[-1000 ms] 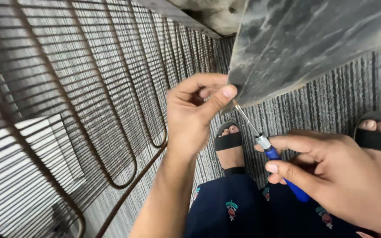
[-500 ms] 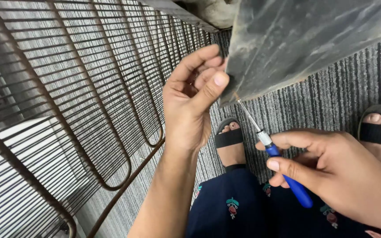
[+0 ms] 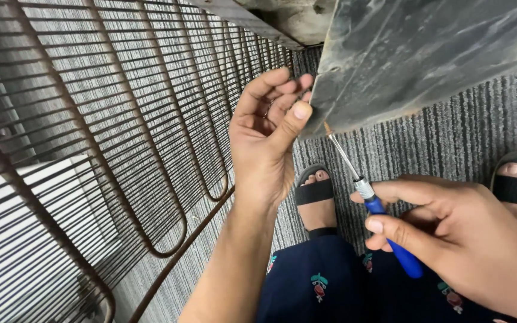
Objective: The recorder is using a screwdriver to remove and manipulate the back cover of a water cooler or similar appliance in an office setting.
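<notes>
Your left hand (image 3: 267, 140) has risen to pinch the dark metal panel's (image 3: 414, 54) lower corner, thumb pressed there. Your right hand (image 3: 462, 239) grips the blue-handled screwdriver (image 3: 369, 194), its tip now touching that corner beside the condenser coil grid (image 3: 121, 137).

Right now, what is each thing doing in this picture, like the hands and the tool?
left hand: raised, thumb pressing the lower corner of the dark panel
right hand: closed in a grip on the screwdriver handle
screwdriver: held slanted, tip up at the panel's lower edge
dark panel: scuffed, tilted, its corner pinched by the left hand
wire coil rack: rusty, leaning, untouched
sandals: worn on both feet, flat on the carpet
</notes>
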